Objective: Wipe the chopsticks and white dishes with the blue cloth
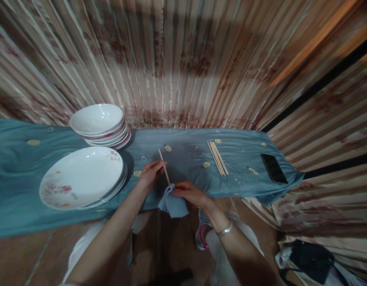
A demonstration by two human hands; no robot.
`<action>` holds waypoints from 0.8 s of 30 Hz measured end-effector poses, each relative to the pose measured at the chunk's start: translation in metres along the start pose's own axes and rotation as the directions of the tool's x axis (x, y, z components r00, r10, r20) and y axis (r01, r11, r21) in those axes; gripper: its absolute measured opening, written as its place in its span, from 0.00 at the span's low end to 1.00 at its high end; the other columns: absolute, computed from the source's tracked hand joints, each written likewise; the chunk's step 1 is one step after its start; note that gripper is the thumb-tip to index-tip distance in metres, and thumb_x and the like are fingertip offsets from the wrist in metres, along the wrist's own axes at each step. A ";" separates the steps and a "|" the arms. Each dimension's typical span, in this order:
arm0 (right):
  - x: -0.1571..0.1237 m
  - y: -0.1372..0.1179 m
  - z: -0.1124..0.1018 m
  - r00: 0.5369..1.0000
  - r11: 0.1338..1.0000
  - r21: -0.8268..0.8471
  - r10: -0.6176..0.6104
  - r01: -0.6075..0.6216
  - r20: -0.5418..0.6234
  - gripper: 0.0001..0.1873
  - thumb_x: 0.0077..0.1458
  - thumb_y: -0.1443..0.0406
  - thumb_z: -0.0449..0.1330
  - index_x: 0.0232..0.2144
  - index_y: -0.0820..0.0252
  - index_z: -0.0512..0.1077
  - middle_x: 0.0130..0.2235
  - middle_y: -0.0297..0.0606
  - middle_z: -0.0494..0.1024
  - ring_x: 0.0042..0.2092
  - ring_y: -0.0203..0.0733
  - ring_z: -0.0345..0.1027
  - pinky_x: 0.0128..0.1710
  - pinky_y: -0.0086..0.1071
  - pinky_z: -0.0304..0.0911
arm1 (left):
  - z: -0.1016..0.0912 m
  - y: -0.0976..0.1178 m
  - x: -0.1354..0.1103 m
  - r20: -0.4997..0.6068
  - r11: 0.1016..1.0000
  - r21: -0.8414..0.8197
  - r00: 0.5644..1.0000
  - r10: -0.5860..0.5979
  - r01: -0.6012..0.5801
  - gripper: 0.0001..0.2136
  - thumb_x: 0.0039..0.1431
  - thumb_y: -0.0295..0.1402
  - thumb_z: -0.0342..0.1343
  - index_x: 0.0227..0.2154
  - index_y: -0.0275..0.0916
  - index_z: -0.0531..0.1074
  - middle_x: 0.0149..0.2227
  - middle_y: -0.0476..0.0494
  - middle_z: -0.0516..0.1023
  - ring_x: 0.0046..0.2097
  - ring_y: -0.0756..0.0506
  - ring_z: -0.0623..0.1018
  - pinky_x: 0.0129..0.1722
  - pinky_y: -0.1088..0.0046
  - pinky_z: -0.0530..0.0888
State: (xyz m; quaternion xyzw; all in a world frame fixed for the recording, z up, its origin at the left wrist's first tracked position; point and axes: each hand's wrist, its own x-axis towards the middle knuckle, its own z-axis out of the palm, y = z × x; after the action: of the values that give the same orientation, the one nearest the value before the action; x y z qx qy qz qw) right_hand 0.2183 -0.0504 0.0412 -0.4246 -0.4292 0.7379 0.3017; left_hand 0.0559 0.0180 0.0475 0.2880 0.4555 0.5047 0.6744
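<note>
My left hand [152, 173] pinches a light wooden chopstick [165, 167] partway along its length, above the near edge of the table. The chopstick slants, its lower end running into a folded pale blue cloth [173, 204]. My right hand [189, 192] is closed on that cloth around the chopstick's lower end, and the cloth hangs below the fingers. To the right, several more chopsticks [217, 158] lie side by side on the tablecloth, apart from both hands.
Left of my hands stand a stack of oval plates [82, 174] with flower prints and, behind it, a stack of white bowls [97, 119]. A black phone [273, 168] lies near the right end of the blue-green tablecloth [183, 139]. Pleated curtains [183, 71] hang behind.
</note>
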 end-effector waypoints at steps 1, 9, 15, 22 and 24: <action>0.000 0.001 0.001 1.000 1.000 -0.011 -0.001 0.001 0.009 0.22 0.36 0.49 0.70 0.28 0.60 0.78 0.27 0.31 0.76 0.30 0.34 0.66 0.37 0.31 0.61 | -0.001 0.001 0.001 -0.012 1.000 -0.017 1.000 -0.009 0.009 0.12 0.33 0.36 0.70 0.23 0.35 0.78 0.22 0.48 0.76 0.24 0.54 0.69 0.27 0.76 0.65; -0.004 0.001 0.002 0.995 0.998 -0.059 0.021 -0.016 0.095 0.20 0.39 0.49 0.69 0.26 0.60 0.77 0.25 0.29 0.73 0.29 0.34 0.64 0.35 0.31 0.59 | -0.007 0.003 0.007 -0.035 0.997 -0.069 0.999 -0.025 0.022 0.09 0.39 0.33 0.68 0.24 0.35 0.77 0.23 0.47 0.76 0.26 0.52 0.73 0.29 0.76 0.68; -0.007 -0.002 0.002 0.993 0.998 -0.060 0.032 -0.025 0.112 0.20 0.37 0.49 0.69 0.26 0.59 0.78 0.26 0.30 0.74 0.29 0.34 0.64 0.35 0.31 0.60 | -0.004 0.001 0.004 -0.050 0.994 -0.101 0.998 -0.044 0.039 0.11 0.34 0.33 0.70 0.22 0.35 0.77 0.23 0.47 0.77 0.26 0.52 0.72 0.28 0.77 0.68; -0.007 -0.004 -0.004 0.996 0.995 -0.095 -0.013 0.021 0.089 0.17 0.40 0.50 0.68 0.25 0.56 0.77 0.25 0.31 0.72 0.29 0.35 0.62 0.34 0.32 0.59 | -0.001 -0.004 0.001 0.039 1.000 0.018 0.999 -0.003 0.002 0.12 0.33 0.36 0.70 0.21 0.35 0.77 0.22 0.48 0.75 0.23 0.54 0.68 0.25 0.76 0.65; -0.006 -0.004 -0.006 0.997 0.994 -0.102 -0.024 0.031 0.074 0.17 0.40 0.50 0.68 0.25 0.56 0.77 0.25 0.30 0.72 0.29 0.35 0.61 0.33 0.32 0.59 | 0.001 -0.007 -0.001 0.047 0.999 0.042 0.999 0.008 -0.010 0.13 0.31 0.37 0.70 0.20 0.36 0.77 0.21 0.49 0.74 0.23 0.54 0.67 0.25 0.76 0.64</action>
State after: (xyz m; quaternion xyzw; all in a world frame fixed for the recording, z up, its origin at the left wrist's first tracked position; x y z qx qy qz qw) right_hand 0.2266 -0.0517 0.0456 -0.4064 -0.4831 0.7256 0.2737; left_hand 0.0593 0.0153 0.0424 0.3158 0.4489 0.4912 0.6764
